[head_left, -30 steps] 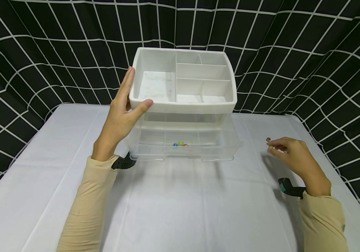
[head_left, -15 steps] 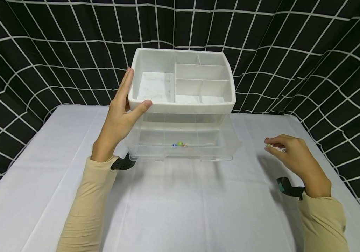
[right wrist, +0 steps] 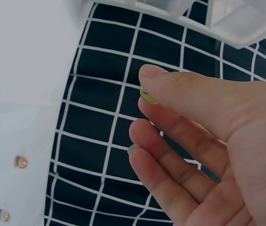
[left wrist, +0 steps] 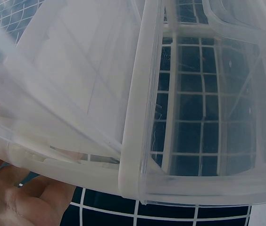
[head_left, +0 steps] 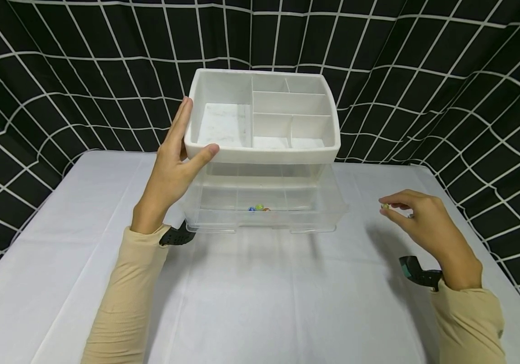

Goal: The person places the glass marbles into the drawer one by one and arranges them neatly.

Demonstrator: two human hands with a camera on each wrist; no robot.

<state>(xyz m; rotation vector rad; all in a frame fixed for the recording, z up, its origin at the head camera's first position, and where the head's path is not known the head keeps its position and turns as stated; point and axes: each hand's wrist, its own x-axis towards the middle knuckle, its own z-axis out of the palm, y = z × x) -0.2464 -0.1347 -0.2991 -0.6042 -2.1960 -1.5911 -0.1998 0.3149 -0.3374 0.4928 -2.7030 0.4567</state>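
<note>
A white organizer with a divided top tray stands at the back of the table, its clear drawer pulled out toward me. Inside the drawer lie a blue marble, a green marble and an orange marble. My left hand rests against the organizer's left front corner, fingers straight along the side and thumb on the front rim. To the right of the drawer, my right hand pinches a yellow-green marble between thumb and forefinger, above the table. The other fingers are loosely bent.
Two small marbles lie on the white cloth in the right wrist view: an orange one and a paler one. A black curtain with white grid lines hangs behind and beside the table.
The right hand has lifted and shifted slightly left with the yellow-green marble. A brownish marble seen by its fingertips earlier no longer shows in the head view. The left hand has stayed put.
</note>
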